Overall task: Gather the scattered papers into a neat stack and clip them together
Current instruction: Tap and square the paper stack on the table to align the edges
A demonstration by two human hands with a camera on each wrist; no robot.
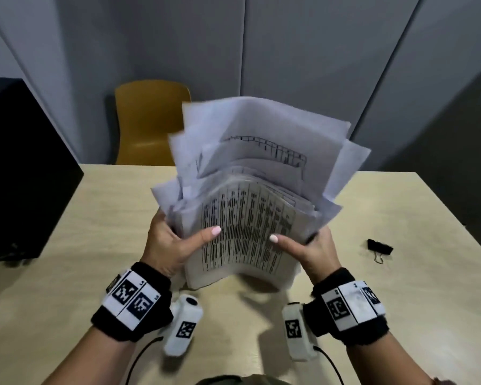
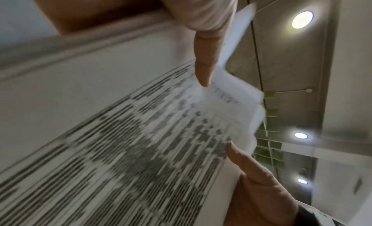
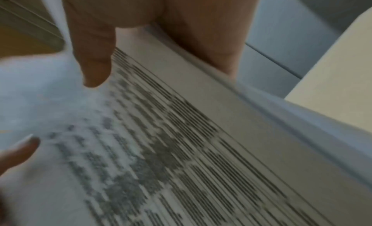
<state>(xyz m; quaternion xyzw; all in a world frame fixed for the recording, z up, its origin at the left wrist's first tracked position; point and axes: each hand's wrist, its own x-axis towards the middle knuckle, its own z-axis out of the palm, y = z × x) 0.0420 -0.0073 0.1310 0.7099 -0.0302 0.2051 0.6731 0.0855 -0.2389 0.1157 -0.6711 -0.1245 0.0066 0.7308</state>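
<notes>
Papers (image 1: 250, 195) stand on edge above the table (image 1: 95, 218), gathered but fanned unevenly at the top. Left hand (image 1: 172, 245) and right hand (image 1: 308, 248) each grip a side edge, thumbs pressed on the printed front sheet, fingers curled behind. Squaring step appears in hand. Next move likely calls for tapping edges flush, then fetching the binder clip (image 1: 380, 248), lying well apart beyond the right hand.

Yellow chair (image 1: 150, 120) behind table (image 1: 81, 245); black box (image 1: 20, 168) left.

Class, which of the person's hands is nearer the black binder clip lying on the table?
Right. The right hand grips the paper stack's edge beside the black binder clip; the left hand grips the far edge.
</notes>
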